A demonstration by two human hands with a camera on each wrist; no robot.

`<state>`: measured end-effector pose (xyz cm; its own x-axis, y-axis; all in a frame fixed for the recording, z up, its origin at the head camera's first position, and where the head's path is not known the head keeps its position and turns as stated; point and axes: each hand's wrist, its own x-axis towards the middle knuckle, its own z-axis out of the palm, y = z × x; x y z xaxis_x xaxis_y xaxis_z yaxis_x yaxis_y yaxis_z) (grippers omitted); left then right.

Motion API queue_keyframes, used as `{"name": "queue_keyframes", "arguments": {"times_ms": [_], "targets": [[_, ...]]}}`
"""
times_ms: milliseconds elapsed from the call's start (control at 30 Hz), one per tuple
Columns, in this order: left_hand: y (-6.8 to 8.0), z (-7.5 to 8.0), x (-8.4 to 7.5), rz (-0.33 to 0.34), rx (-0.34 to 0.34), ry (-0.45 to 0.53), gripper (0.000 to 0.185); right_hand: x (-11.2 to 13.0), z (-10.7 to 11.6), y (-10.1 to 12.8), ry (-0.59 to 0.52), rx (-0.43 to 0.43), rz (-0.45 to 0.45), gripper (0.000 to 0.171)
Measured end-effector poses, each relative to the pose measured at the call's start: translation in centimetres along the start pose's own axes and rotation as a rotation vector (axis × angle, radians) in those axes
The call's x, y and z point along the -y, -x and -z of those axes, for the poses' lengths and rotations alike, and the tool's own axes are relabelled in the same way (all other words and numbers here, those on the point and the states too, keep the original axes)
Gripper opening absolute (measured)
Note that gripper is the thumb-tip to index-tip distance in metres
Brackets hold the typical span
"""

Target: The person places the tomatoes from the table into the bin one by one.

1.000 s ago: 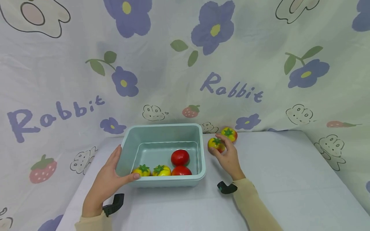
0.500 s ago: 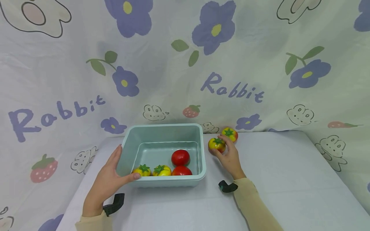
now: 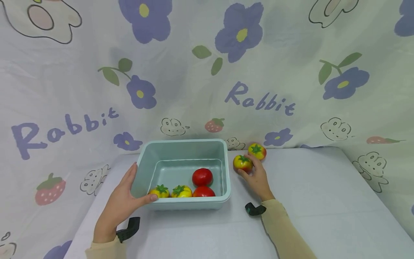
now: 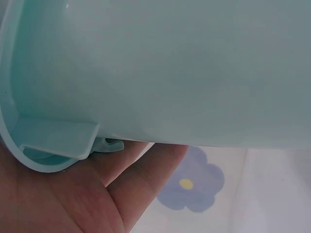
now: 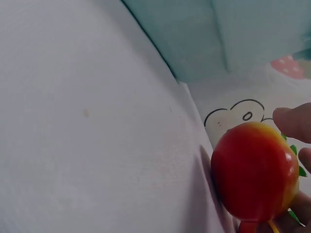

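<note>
My left hand (image 3: 118, 201) grips the near left corner of a pale green plastic bin (image 3: 185, 205), thumb at its front rim and fingers along its left side. In the left wrist view the palm wraps that bin's corner (image 4: 46, 165). My right hand (image 3: 258, 181) is at the right side of a yellow-red tomato (image 3: 242, 163) with a green calyx, standing on the table. Its thumb (image 5: 294, 122) and fingertips lie loosely around the upper part of the tomato (image 5: 255, 170) in the right wrist view. A second yellow-red tomato (image 3: 257, 151) stands just behind.
Inside the bin lie two yellow tomatoes (image 3: 181, 191) along the front wall and two smooth red ones (image 3: 202, 177) on the right. A white cloth covers the table (image 3: 323, 194). Close behind it hangs a printed curtain (image 3: 194, 82).
My right fingertips have drawn back slightly toward the right and front from the tomato's top. The tomato stays in place. The left hand and bin have not moved.
</note>
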<state>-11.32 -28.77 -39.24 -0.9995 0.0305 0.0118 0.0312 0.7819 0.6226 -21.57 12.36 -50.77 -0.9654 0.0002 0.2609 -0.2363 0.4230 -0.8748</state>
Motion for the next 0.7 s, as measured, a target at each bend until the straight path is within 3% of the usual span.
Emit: {"name": "queue_keyframes", "arguments": {"times_ms": [700], "targets": [[0.10,-0.10,0.08,-0.013,-0.009,0.009,0.124,-0.91,-0.35,0.03,0.081,0.034,-0.052,0.056]]}}
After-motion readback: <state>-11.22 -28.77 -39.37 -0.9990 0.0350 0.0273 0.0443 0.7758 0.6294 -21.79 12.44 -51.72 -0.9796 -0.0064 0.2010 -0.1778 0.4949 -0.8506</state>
